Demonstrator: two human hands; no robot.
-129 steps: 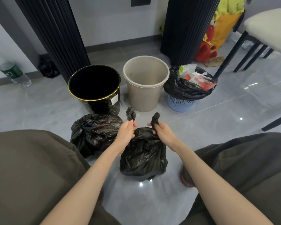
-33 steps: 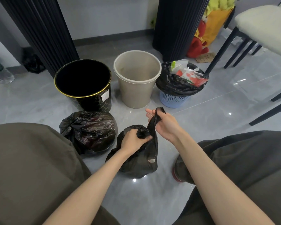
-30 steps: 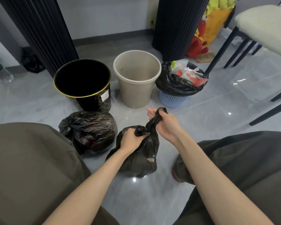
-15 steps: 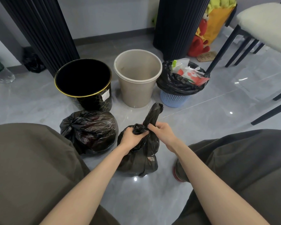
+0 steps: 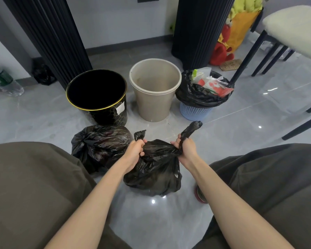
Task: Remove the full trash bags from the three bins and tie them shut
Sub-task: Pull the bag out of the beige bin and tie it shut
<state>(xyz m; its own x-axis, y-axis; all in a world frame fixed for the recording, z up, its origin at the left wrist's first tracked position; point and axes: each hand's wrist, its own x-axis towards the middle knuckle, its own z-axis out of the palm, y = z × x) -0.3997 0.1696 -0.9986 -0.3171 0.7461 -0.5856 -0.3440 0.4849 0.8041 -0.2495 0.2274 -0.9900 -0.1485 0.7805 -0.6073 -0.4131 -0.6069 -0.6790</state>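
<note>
- Both hands have drawn apart since half a second ago. Then they met at the neck of the black bag (image 5: 154, 169); now the left hand (image 5: 136, 150) and right hand (image 5: 186, 148) sit on either side of it, low in the centre of the frame.
- Each hand is closed in a fist round one twisted tail of the bag. The left tail (image 5: 140, 134) pokes up short above its fist, and the right tail (image 5: 190, 130) stands longer, slanting up and to the right.
- Plastic between the fists is stretched taut, which reads as a knot being pulled tight. The crossing itself is hidden, so I cannot tell whether it is a full knot.
- The bag rests on the grey floor (image 5: 223, 123) between the knees, just beside the tied bag (image 5: 101, 144) at its left.
- Above them stand three bins. The black bin (image 5: 104, 114) and beige bin (image 5: 154, 106) show no bag over their rims. The blue basket (image 5: 196, 111) at the right holds the third bag (image 5: 196, 94), which is open, with rubbish showing at the top.
- Judging by this, the second bag is nearly shut — the third is yet to be lifted out and tied.
</note>
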